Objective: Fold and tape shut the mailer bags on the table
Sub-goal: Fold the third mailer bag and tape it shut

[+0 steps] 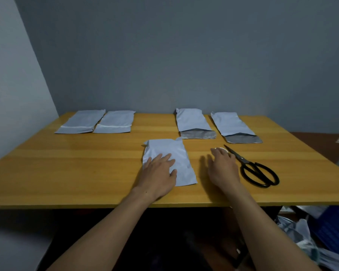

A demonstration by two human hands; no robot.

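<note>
Left hand (159,173) is flat with fingers spread, pressing down on the folded mailer bag (177,151) sitting near the middle of the wooden table (76,165), pretty close to the front edge. Right hand (223,167) is just beside that bag, fingers stretched forward over a small white tape roll (222,148). The roll is mostly hidden, so I honestly can't tell if it's gripped or only touched. Black scissors (256,169) lie closed right next to that hand, tips pointing toward the roll.

Further back on the right, two unfolded mailer bags (192,120) (231,124) lie side by side with their grey flaps open toward the person. Far left by the wall, two taped mailer bags (82,122) (115,122) lie touching, each with a white strip across it.
</note>
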